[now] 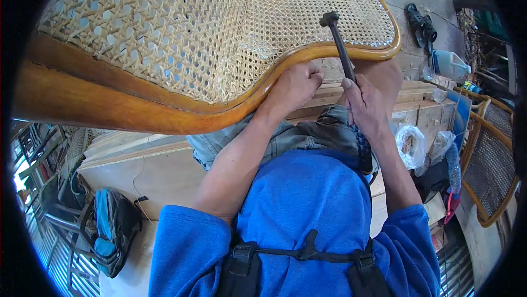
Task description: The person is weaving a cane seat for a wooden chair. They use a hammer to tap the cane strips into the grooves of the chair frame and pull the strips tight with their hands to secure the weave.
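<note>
A chair with woven cane panels and a glossy curved wooden frame lies across my lap. My left hand is closed against the lower edge of that frame, near its curve. Whatever its fingers hold, if anything, is hidden. In my right hand is a hammer, gripped partway along the handle. The hammer's dark head is raised in front of the cane, and the black grip end hangs below my hand.
Wooden boards lie beneath my legs. To the left sits a black and teal backpack. On the right are a plastic bag, a plastic jug, dark sandals and another cane-panelled piece.
</note>
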Motion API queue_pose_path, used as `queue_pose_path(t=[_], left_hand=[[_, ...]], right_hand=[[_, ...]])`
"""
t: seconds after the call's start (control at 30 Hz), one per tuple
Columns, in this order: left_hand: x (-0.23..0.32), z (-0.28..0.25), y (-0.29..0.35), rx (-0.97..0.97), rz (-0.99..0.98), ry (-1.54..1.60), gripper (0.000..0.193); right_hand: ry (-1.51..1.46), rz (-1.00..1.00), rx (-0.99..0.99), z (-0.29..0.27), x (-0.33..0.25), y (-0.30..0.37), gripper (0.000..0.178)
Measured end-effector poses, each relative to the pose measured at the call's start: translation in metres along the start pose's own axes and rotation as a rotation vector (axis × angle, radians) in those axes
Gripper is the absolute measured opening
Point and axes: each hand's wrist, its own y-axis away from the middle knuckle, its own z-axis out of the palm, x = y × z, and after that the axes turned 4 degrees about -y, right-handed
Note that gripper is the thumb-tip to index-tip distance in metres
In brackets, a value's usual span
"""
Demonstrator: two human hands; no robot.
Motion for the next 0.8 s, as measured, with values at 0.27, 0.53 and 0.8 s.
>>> queue_pose_path(t=[0.27, 0.53, 0.8], left_hand=[[-0.005, 0.002, -0.003, -0.016, 0.003, 0.03, 0.027], [-0.004, 0.002, 0.0, 0.004, 0.014, 0.047, 0.026], [0.003, -0.001, -0.003, 0.013, 0.034, -0.009, 0.028]], right_hand=[[-0.064, 0.216, -0.081, 0.002, -0.006, 0.002, 0.038], [0.139, 0.139, -0.097, 0.007, -0.001, -0.006, 0.036], [0.22, 0.039, -0.122, 0.01, 0.007, -0.008, 0.039]])
